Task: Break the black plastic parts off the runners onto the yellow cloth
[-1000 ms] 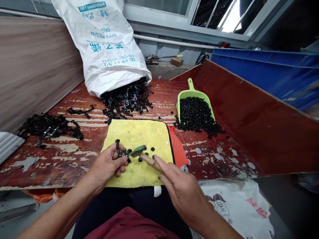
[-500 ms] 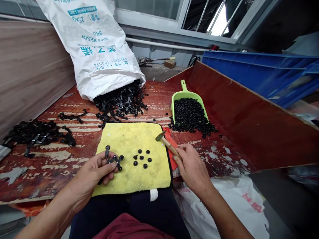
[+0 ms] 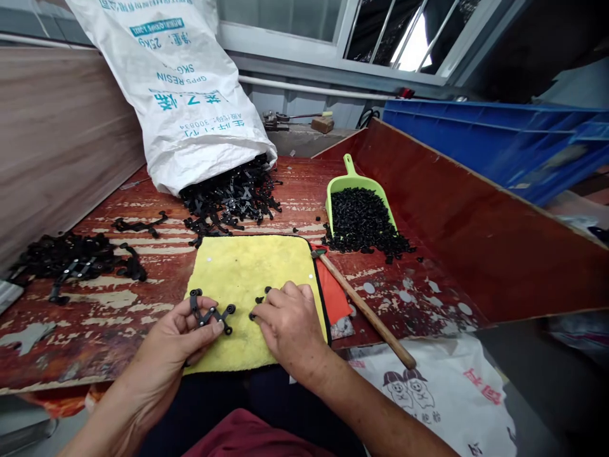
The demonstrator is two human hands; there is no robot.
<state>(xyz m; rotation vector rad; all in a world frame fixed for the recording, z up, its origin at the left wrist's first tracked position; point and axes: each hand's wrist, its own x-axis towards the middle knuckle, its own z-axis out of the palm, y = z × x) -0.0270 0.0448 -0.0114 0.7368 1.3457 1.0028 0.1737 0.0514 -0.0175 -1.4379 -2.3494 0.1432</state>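
My left hand holds a black jointed plastic linkage between thumb and fingers, above the left part of a yellow cloth. Over the cloth's right part is my right hand, with thumb and forefinger closed at a small black round cap. Another black cap and a small black piece show just beyond its fingers. The hand hides the rest of that group. A hammer with a wooden handle lies to the right, its head by the cloth's edge.
Black linkages spill from a white sack at the back. More linkages are heaped at left. A green dustpan holds many small black pieces. A reddish board borders the table on the right.
My right hand has let go of the hammer, which now lies at the right, and has moved left to the small black caps. My left hand still holds the linkage.
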